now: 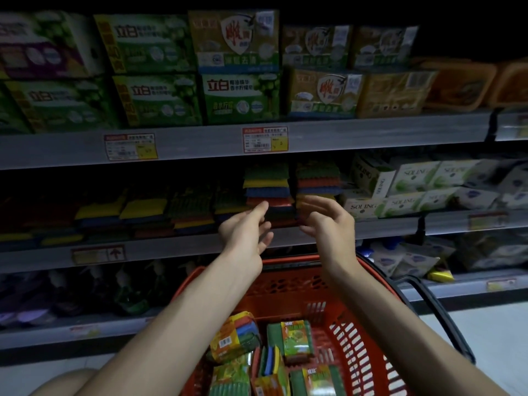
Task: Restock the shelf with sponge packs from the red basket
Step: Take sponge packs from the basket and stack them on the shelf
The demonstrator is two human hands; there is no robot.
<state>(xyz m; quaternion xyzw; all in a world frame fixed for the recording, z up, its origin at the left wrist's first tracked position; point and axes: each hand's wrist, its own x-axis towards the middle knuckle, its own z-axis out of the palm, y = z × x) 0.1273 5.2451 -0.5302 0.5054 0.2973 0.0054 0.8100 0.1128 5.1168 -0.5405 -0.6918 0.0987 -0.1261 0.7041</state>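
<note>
Reaching toward the middle grey metal shelf [177, 247], with the left hand [245, 232] and the right hand [328, 224] both open, fingers spread and loosely curled, gripping nothing. Hovering just in front of two upright stacks of multicoloured ribbed sponge packs [267, 184], the left fingertips [261, 207] sitting close to the left stack, though contact cannot be told in this blur. Risking, by judgement, a nudge that would be tipping those tall stacks backward or sideways into the white soap boxes [411, 181] just beside them, since nothing appears to be bracing the stacks. Also risking a forearm brushing the far rim of the red plastic slotted basket [357, 332] below and shifting it. Counting: two hands, two upright stacks ahead, and several lower, flatter piles of yellow-and-blue sponge packs [143, 210] to the left, too dark to be numbering exactly. Waiting in the basket, about six wrapped sponge packs [297, 338], some partly cut off by the bottom edge, so not counting firmly. Showing two readable price tags [265, 139] on the shelf edge above.
</note>
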